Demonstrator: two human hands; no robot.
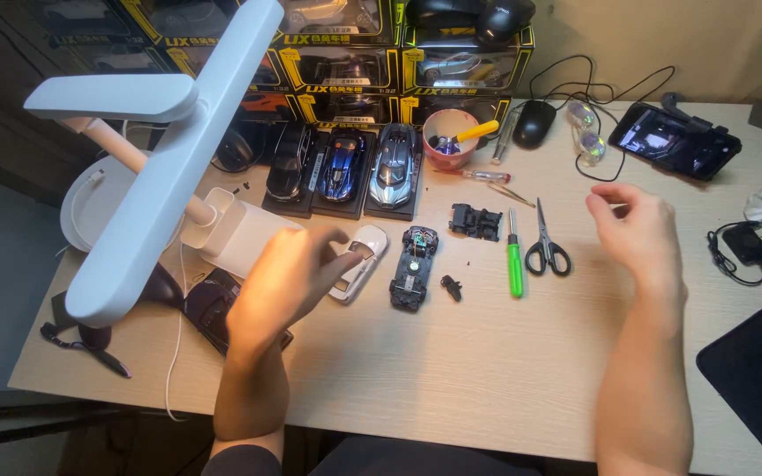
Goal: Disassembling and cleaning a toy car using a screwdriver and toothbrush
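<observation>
I see my left hand [288, 278] over the pale wooden desk [487, 370], fingers curled loosely onto the glossy white plastic toy-car body shell [362, 259], touching its near end; I cannot tell if it truly grips. The shell lies just right of that hand, long axis running from the desk's front edge toward the back, slightly tilted. Just beside it lies the stripped black toy-car chassis [414, 267], parallel, circuit exposed. My right hand [637, 229] hovers slack and empty, well apart, nearer the steel scissors [547, 247] and the green-handled screwdriver [514, 257].
</observation>
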